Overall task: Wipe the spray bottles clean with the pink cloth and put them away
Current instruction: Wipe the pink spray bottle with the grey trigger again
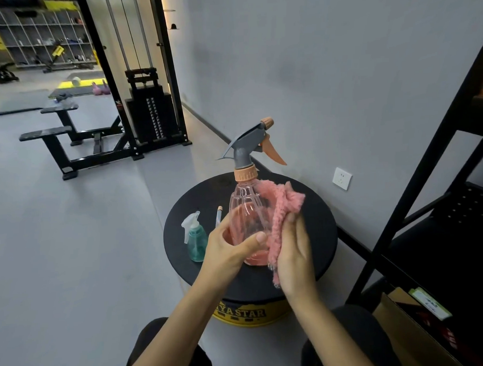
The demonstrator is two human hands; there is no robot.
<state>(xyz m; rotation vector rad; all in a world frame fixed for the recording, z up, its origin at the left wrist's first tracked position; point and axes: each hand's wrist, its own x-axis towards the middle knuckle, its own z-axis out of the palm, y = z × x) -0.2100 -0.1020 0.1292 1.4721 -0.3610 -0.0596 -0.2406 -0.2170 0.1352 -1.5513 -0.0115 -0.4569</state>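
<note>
A clear pink spray bottle (249, 210) with a grey head and an orange trigger stands upright on the round black stool top (319, 235). My left hand (227, 247) grips its lower body, thumb across the front. My right hand (294, 252) presses the fuzzy pink cloth (281, 208) against the bottle's right side, fingers straight. The cloth drapes from the bottle's shoulder down past its base. A small teal spray bottle (195, 237) with a white head stands to the left on the stool. A thin clear tube (218, 216) lies behind my left hand.
A black metal shelf rack (426, 176) stands at the right, with a cardboard box (409, 327) at its foot. The grey wall with a white socket (342, 178) is just behind the stool. Gym benches (58, 140) and a weight stack machine (150, 112) stand at the far left.
</note>
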